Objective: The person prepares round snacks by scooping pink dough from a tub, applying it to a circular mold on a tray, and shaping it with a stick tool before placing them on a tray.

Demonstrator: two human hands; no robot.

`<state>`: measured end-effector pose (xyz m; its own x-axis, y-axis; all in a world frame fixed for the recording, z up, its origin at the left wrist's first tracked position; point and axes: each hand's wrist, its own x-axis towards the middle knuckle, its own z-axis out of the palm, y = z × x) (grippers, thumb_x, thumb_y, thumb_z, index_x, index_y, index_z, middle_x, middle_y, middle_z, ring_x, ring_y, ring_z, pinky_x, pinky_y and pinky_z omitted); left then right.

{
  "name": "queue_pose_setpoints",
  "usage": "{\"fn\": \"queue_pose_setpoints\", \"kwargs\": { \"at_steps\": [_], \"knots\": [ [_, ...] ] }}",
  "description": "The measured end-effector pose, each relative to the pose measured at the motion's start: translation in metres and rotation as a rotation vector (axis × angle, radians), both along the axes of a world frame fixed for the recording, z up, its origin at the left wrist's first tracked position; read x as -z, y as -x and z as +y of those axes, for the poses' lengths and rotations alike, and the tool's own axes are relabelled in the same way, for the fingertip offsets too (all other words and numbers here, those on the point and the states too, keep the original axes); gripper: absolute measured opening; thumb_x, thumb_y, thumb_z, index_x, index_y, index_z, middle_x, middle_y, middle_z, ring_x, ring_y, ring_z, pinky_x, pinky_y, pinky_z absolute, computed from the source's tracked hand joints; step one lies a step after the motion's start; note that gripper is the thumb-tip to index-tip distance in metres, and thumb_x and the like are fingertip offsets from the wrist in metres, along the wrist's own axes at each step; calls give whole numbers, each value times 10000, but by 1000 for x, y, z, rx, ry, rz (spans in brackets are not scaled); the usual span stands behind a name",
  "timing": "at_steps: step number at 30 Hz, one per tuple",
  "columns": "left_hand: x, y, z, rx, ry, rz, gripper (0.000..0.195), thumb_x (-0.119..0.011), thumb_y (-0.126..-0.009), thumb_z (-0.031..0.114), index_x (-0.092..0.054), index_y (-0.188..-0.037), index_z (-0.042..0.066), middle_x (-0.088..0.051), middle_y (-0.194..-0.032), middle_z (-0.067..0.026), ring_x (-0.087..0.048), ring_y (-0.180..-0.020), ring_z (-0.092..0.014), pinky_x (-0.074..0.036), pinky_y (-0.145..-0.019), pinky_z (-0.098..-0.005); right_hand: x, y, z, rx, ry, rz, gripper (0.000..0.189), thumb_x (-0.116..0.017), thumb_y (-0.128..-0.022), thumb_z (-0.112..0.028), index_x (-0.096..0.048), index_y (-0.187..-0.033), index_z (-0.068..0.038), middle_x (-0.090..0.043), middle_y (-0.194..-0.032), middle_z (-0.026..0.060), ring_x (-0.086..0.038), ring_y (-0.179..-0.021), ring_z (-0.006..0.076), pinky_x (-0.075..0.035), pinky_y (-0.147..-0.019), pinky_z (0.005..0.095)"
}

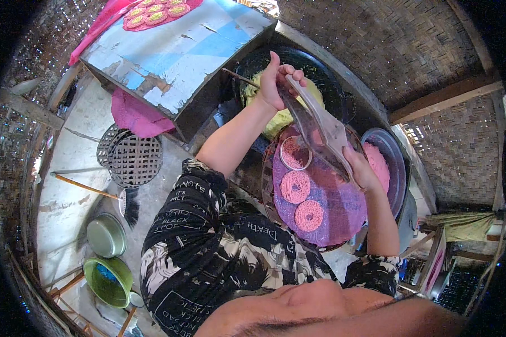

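Observation:
My left hand [278, 84] grips the upper end of a long, greyish, translucent plastic piece [324, 126], which looks folded or doubled; its thumb points up. My right hand [360, 168] holds the lower end. Beneath it, a round tray [267, 189] is lined with a purple sheet [341, 219]. Two pink lacy dough rings, one [295, 187] above the other [308, 216], lie on the sheet. Above them a metal ring mould [296, 168] surrounds pink dough strands [293, 155]. The plastic hides part of the tray.
A dark pan [333, 63] holds yellow-green dough [274, 124] and a stick [240, 78]. Pink dough [377, 166] sits in a grey basin [398, 168]. Finished rings [158, 17] lie on a worn table [185, 50]. Left are woven baskets [135, 158], a brush [124, 202] and basins [107, 236].

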<state>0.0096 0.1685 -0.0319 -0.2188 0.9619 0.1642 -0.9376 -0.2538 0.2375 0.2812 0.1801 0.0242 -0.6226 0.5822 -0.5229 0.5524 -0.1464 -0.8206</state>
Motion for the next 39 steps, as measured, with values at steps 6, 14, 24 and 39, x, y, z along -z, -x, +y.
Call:
{"fn": "queue_pose_setpoints", "kwargs": {
  "at_steps": [6, 14, 24, 39],
  "knots": [
    [10, -29, -3, 21, 95, -70, 487, -487, -738, 584, -457, -521, 148, -496, -568, -34, -507, -603, -231, -420, -542, -321, -17, -17, -11, 28, -70, -79, 455, -442, -823, -457, -553, -875, -19, -548, -631, 59, -507, -477, 128, -405, -408, 243],
    [4, -28, -29, -16, 210, -53, 510, -496, -724, 595, -437, -528, 128, -482, -555, -57, -489, -571, -238, -422, -538, -333, 1, -23, -29, 13, 104, -31, 447, -454, -819, -455, -535, -896, -22, -540, -617, 60, -495, -453, 115, -389, -378, 230],
    [-39, 10, -25, 176, -216, 172, 726, -424, -767, 592, -382, -1216, 22, -471, -1159, -161, -466, -1053, -277, -347, -919, -399, 11, 8, -17, 62, -198, 256, 434, -486, -816, -422, -530, -927, -5, -534, -683, 27, -492, -544, 104, -405, -454, 230],
    [47, -20, -144, -158, 65, 406, 346, -569, -781, 154, -467, -1079, 11, -530, -985, -150, -547, -866, -268, -456, -815, -399, 76, 32, -1, -115, -930, -392, 330, -523, -751, -355, -619, -842, -53, -600, -850, 160, -570, -795, 320, -444, -703, 415]
  ]
}}
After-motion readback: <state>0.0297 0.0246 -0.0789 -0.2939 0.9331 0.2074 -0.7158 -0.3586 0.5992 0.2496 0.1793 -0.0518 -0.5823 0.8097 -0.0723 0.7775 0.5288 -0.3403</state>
